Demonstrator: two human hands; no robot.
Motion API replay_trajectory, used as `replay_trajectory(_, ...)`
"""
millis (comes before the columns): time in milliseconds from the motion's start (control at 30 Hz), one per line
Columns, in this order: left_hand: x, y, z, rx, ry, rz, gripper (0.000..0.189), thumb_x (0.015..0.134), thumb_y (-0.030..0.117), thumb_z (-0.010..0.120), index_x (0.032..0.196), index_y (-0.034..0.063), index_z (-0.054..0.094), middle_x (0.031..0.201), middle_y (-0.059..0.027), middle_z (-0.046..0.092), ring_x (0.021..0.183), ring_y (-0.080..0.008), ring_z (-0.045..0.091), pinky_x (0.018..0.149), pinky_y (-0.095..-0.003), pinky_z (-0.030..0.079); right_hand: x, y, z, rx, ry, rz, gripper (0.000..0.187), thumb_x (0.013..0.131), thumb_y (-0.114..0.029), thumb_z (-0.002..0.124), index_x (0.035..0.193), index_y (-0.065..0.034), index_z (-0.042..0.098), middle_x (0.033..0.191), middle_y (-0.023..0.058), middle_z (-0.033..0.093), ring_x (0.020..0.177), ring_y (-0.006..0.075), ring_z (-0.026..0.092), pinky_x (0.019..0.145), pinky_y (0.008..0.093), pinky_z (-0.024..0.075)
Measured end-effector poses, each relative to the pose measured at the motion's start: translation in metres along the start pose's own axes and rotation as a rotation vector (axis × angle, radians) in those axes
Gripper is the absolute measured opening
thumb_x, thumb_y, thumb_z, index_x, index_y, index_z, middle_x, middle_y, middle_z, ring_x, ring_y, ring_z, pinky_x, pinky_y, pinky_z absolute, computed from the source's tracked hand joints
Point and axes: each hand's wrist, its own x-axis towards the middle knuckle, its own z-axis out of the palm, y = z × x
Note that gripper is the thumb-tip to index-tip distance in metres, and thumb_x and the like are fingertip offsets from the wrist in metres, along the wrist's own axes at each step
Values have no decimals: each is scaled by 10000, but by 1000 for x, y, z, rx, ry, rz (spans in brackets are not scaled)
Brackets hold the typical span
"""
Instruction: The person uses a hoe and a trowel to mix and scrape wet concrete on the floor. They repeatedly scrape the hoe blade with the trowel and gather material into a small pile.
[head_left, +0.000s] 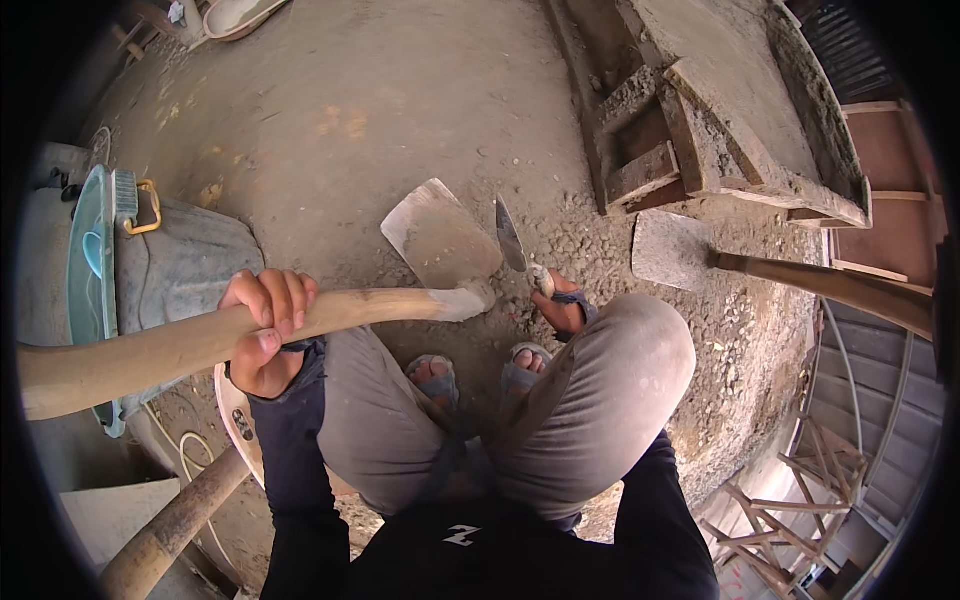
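My left hand (271, 326) grips the wooden handle (367, 307) of a broad-bladed hoe. The handle runs from the left rim to the socket, and the flat metal blade (442, 236) lies beyond it, caked with grey dirt. In my right hand (561, 304) is a pointed masonry trowel (511, 234), held by its handle beside my right knee, its tip directed away from me. The trowel's blade is just right of the hoe's blade, with a small gap seen between them. Loose gravelly material surrounds both tools.
A second hoe (671, 250) lies at the right by a mortar-crusted wooden frame (679, 169). At the left stands a large grey bin (187, 251) with a teal rim. Behind my left arm are a shallow basin (244, 427) and a round pole (176, 525). Another basin (238, 19) sits far off.
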Motion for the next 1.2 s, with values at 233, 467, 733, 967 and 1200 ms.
replay_trajectory(233, 1, -6, 6, 27, 0, -14, 203, 631, 151, 582, 742, 113, 416, 638, -15, 449, 629, -154, 432, 726, -337, 375, 41, 20, -12, -437, -304, -24, 305, 782, -216, 614, 1030, -51, 551, 829, 210, 614, 817, 363, 622, 723, 437, 465)
replay_trajectory(467, 6, -9, 10, 3, -37, -36, 208, 653, 171, 602, 760, 136, 427, 654, 18, 450, 640, -130, 426, 727, -315, 354, 29, 53, 3, -317, -182, -1, 379, 747, -197, 598, 1084, -30, 555, 910, 253, 611, 869, 414, 595, 748, 462, 462)
replay_trajectory(733, 2, -5, 7, 19, 27, -7, 222, 610, 161, 613, 721, 114, 427, 614, -17, 462, 586, -151, 438, 686, -330, 386, 23, -23, 7, 57, -20, 110, 375, 794, -231, 564, 1102, -19, 544, 932, 252, 609, 911, 417, 590, 776, 470, 460)
replay_trajectory(967, 5, -5, -1, 14, -69, -20, 233, 628, 163, 640, 729, 127, 433, 624, 3, 475, 596, -142, 457, 694, -323, 378, 33, 24, 17, -725, -380, 81, 253, 807, -138, 549, 1021, -6, 524, 826, 214, 609, 790, 363, 611, 702, 440, 461)
replay_trajectory(1200, 1, -6, 4, -6, -79, -40, 236, 631, 170, 653, 734, 135, 443, 623, 15, 478, 599, -135, 463, 711, -318, 380, 21, 48, 24, -211, -115, -74, 351, 782, -154, 590, 1108, -32, 543, 844, 193, 620, 867, 297, 614, 770, 390, 475)
